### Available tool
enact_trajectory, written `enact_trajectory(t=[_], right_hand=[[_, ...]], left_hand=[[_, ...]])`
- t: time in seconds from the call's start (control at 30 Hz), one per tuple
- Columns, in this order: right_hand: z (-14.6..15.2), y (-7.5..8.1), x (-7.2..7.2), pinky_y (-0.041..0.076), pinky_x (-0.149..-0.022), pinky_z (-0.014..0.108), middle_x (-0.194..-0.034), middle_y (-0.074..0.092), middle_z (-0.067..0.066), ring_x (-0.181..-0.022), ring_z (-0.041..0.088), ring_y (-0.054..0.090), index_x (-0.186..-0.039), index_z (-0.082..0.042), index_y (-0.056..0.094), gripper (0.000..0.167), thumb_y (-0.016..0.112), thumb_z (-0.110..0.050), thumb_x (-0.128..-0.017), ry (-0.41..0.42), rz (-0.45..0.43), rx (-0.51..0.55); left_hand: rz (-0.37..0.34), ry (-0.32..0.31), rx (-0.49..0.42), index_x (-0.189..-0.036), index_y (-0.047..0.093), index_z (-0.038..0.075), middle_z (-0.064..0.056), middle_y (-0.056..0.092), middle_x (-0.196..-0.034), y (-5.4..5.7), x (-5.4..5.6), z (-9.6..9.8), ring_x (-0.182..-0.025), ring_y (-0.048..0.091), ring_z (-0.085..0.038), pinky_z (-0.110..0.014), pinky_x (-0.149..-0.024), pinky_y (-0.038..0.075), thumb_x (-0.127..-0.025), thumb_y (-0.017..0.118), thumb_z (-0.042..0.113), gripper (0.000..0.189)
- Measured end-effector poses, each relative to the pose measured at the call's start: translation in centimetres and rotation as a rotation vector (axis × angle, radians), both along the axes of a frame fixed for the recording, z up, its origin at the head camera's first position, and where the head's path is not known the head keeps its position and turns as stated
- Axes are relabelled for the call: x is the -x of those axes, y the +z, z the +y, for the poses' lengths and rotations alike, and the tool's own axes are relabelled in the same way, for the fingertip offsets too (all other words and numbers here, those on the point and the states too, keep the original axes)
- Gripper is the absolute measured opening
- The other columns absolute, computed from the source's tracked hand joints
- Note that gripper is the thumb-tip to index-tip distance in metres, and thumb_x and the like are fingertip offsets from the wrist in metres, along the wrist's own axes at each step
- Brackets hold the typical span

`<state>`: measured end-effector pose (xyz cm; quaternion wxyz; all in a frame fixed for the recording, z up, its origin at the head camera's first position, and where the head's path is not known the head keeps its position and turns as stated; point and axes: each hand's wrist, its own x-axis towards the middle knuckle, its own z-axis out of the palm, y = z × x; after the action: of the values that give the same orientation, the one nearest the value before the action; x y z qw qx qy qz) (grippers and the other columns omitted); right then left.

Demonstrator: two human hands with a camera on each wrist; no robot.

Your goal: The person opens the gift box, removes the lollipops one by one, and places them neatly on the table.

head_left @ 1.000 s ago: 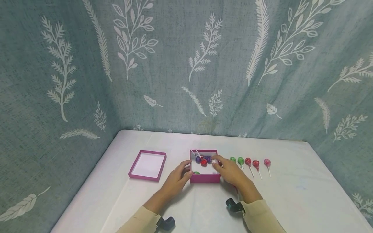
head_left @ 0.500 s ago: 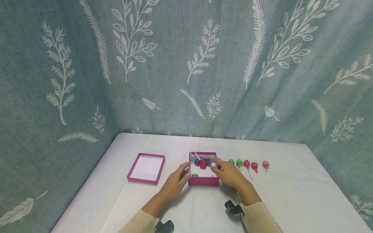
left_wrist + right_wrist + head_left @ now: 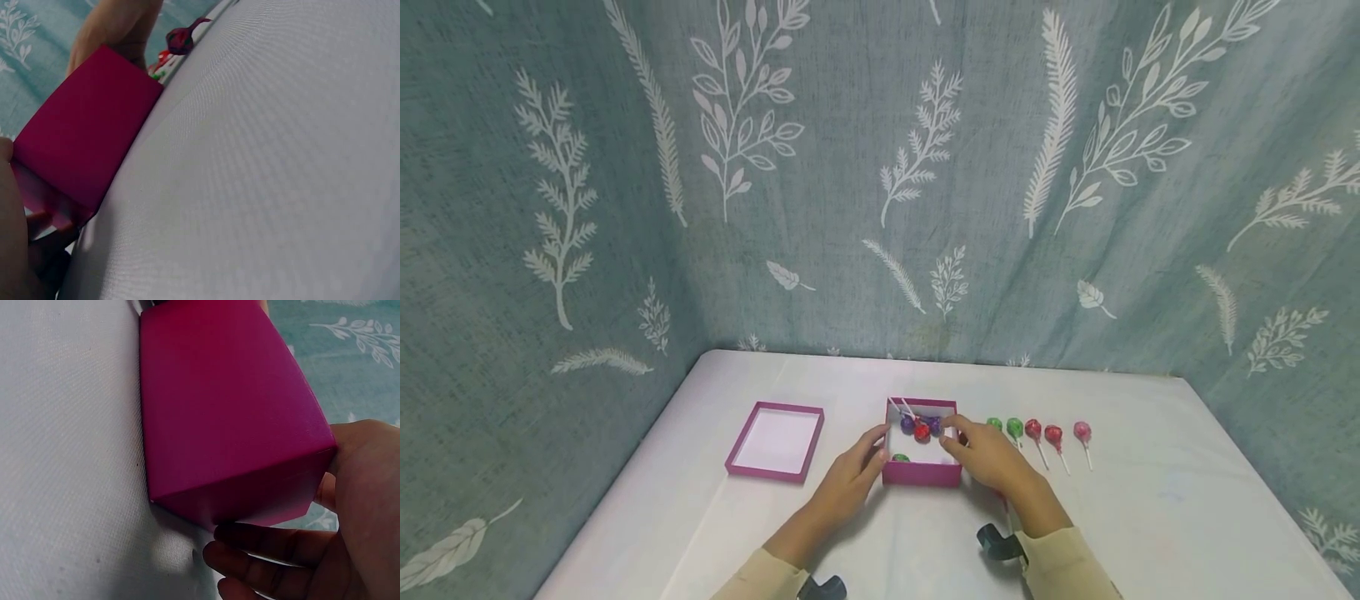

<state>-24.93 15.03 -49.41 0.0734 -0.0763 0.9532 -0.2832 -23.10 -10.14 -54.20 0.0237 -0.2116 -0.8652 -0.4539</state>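
Observation:
An uncovered magenta box [image 3: 922,475] with a white inside stands on the table. In the head view it holds several lollipops: a red lollipop [image 3: 922,433], purple ones and a green lollipop [image 3: 900,457] by the near wall. My left hand [image 3: 850,475] holds the box's left side, thumb at the near corner. On the opposite side my right hand [image 3: 992,454] grips the right wall, with the thumb and a fingertip over the rim. The right wrist view shows the other fingers [image 3: 269,544] curved against the outer wall.
The magenta-rimmed lid [image 3: 778,437] lies inside up at the left. Right of the box runs a row of lollipops in green, red [image 3: 1053,436] and pink [image 3: 1082,431]. A dark red lollipop [image 3: 180,41] lies near my right wrist. Patterned curtain [image 3: 880,167] hangs behind.
The head view has tilted slightly up, so everything appears a little lower. Both hands stay at the box, and the box, lid and lollipops keep their places.

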Motion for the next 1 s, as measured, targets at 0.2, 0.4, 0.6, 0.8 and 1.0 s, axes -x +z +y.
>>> enact_trajectory(t=[0.2, 0.4, 0.6, 0.8, 1.0], right_hand=[[-0.2, 0.1, -0.1, 0.049, -0.09, 0.055, -0.107, 0.066, 0.002, -0.102, 0.026, 0.061, -0.131, -0.026, 0.058, 0.039, 0.057, -0.044, -0.097, 0.006, 0.015, 0.003], [-0.2, 0.2, 0.0, 0.047, -0.091, 0.058, -0.109, 0.065, 0.003, -0.105, 0.028, 0.06, -0.133, -0.027, 0.057, 0.042, 0.057, -0.046, -0.096, -0.003, 0.012, -0.008], [-0.3, 1.0, 0.0, 0.047, -0.091, 0.059, -0.12, 0.061, 0.01, -0.11, 0.034, 0.058, -0.139, -0.022, 0.054, 0.054, 0.059, -0.051, -0.093, -0.02, 0.137, -0.104], [-1.5, 3.3, 0.6, 0.054, -0.08, 0.047, -0.103, 0.064, 0.002, -0.092, 0.023, 0.062, -0.129, -0.017, 0.062, 0.043, 0.066, -0.038, -0.092, 0.033, 0.22, -0.086], [-3.0, 4.4, 1.1, 0.056, -0.079, 0.042, -0.096, 0.067, -0.001, -0.088, 0.019, 0.063, -0.123, -0.012, 0.066, 0.037, 0.071, -0.027, -0.09, 0.117, 0.167, -0.06]], left_hand=[[0.014, 0.005, -0.003, -0.149, 0.038, 0.021, -0.006, 0.045, -0.147, 0.1, -0.1, -0.1, -0.13, 0.047, -0.026, -0.049, -0.11, 0.032, -0.105, 0.04, 0.038, 0.048], [0.004, 0.007, -0.014, -0.149, 0.038, 0.021, -0.005, 0.045, -0.147, 0.1, -0.1, -0.1, -0.129, 0.049, -0.025, -0.049, -0.11, 0.032, -0.105, 0.04, 0.039, 0.048], [-0.024, -0.001, -0.012, -0.15, 0.037, 0.018, -0.004, 0.044, -0.148, -0.1, -0.2, 0.1, -0.129, 0.049, -0.024, -0.047, -0.11, 0.033, -0.104, 0.04, 0.042, 0.052], [-0.015, -0.008, -0.034, -0.149, 0.038, 0.016, -0.005, 0.043, -0.149, 0.0, -0.2, 0.0, -0.127, 0.051, -0.024, -0.046, -0.11, 0.033, -0.105, 0.042, 0.038, 0.05], [-0.022, -0.011, -0.024, -0.15, 0.037, 0.017, -0.006, 0.044, -0.148, -0.1, -0.1, -0.2, -0.127, 0.051, -0.024, -0.047, -0.11, 0.033, -0.105, 0.041, 0.036, 0.049]])
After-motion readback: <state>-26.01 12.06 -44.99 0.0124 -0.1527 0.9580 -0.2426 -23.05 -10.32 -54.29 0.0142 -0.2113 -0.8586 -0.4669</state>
